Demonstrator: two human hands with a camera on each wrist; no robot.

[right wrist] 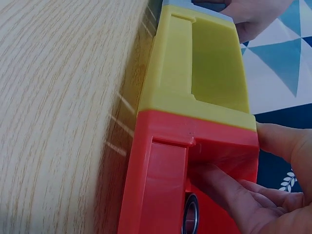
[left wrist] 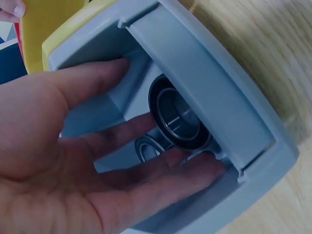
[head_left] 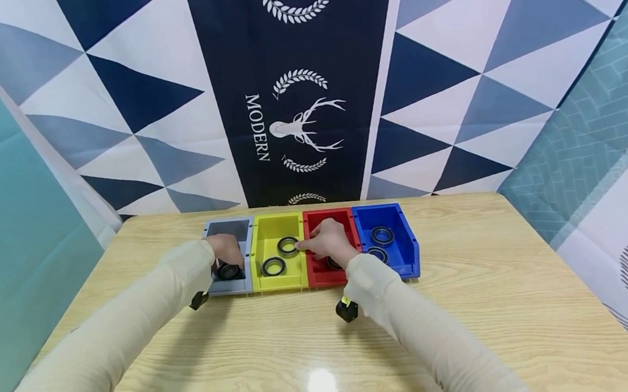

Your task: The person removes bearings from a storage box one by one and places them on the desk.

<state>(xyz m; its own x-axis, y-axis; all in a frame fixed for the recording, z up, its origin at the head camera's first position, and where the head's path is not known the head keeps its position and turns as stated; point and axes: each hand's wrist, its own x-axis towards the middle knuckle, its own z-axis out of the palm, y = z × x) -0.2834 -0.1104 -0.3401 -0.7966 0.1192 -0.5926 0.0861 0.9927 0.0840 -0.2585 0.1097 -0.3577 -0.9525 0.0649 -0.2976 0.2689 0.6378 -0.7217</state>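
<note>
My left hand [left wrist: 97, 151] reaches into the grey bin [left wrist: 209, 73], thumb apart from the extended fingers. The fingers lie beside and under a black-rimmed ring bearing [left wrist: 158, 114] that leans against the bin's front wall; another ring [left wrist: 146, 151] lies partly hidden behind them. My right hand [head_left: 329, 241] is over the red bin [head_left: 321, 279]. Its fingers extend down inside, while the thumb [right wrist: 275, 139] is across the wall shared with the yellow bin [head_left: 258, 238]. A bearing [right wrist: 191, 214] stands near those fingers in the red bin, not held.
Two bearings lie in the yellow bin, one ring [head_left: 273, 267] near its front. The blue bin [head_left: 410, 268] at the right holds two more, one ring [head_left: 381, 235] farther back. The bins stand side by side on a wooden table [head_left: 282, 348], before a patterned cloth [head_left: 305, 97].
</note>
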